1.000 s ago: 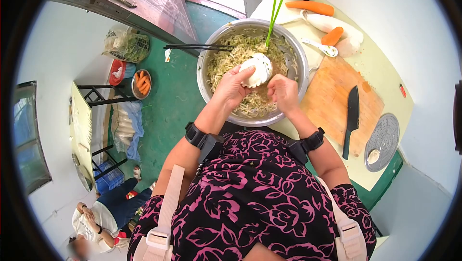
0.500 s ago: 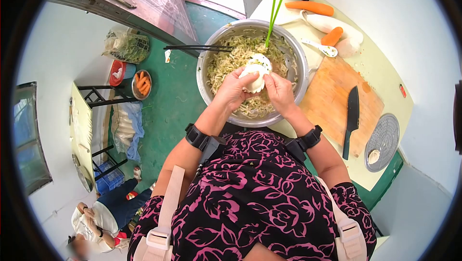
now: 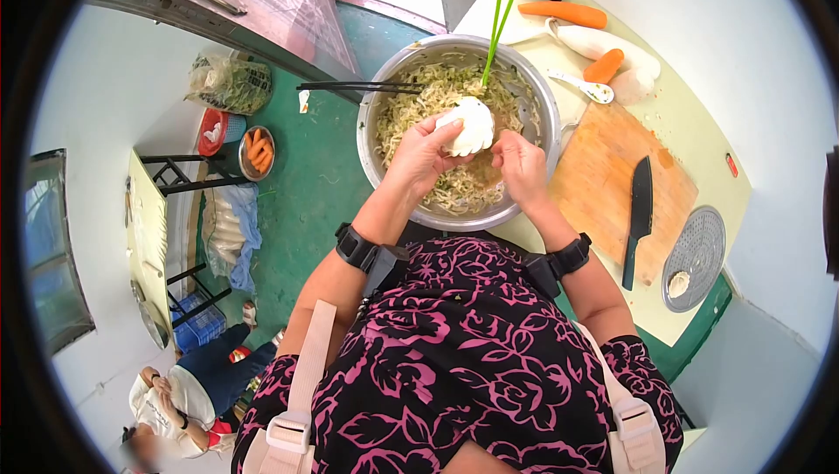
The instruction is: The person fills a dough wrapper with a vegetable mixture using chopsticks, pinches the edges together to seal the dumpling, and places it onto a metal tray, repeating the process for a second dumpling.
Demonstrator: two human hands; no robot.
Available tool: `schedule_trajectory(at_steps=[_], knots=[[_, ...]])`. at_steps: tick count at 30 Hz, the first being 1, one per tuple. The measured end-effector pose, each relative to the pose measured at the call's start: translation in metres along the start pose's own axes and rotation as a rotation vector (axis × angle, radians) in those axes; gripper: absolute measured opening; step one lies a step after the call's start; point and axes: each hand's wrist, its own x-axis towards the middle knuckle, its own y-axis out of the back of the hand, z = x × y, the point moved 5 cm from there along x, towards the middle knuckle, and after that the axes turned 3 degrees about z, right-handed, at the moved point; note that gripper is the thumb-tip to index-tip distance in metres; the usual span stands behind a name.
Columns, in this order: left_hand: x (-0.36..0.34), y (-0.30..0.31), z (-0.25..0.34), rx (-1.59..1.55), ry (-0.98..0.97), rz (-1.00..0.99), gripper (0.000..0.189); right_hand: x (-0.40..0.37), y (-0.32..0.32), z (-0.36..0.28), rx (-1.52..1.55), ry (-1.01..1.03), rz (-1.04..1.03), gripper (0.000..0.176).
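Note:
A white pleated dough bun (image 3: 469, 126) rests in my left hand (image 3: 421, 157), held over a large steel bowl (image 3: 377, 103) full of shredded vegetable filling. My right hand (image 3: 521, 170) hovers just right of the bun with its fingers curled, fingertips near the bun's edge but apart from it. Green chopsticks (image 3: 499, 15) lean in the bowl at the back. Black chopsticks (image 3: 350, 86) lie across its left rim.
A wooden cutting board (image 3: 603, 177) with a black knife (image 3: 637, 216) lies right of the bowl. Carrots (image 3: 564, 13), a white radish (image 3: 607, 44), a spoon (image 3: 584, 85) and a round steamer tray (image 3: 696, 256) sit on the table. A person sits on the floor (image 3: 188, 391) at lower left.
My right hand has pulled back from the bun's top to its right side. The bun has closed up and shifted slightly up in my left hand.

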Motion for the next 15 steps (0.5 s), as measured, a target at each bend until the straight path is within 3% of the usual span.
schedule_trajectory(at_steps=[8, 15], knots=[[-0.001, -0.005, -0.006, 0.073, 0.048, -0.055, 0.028, 0.002, -0.006, -0.007, -0.073, 0.190, 0.002, 0.025], [0.000, -0.004, -0.005, 0.001, 0.021, -0.105, 0.033, 0.001, -0.009, -0.008, -0.121, 0.217, 0.027, 0.026]])
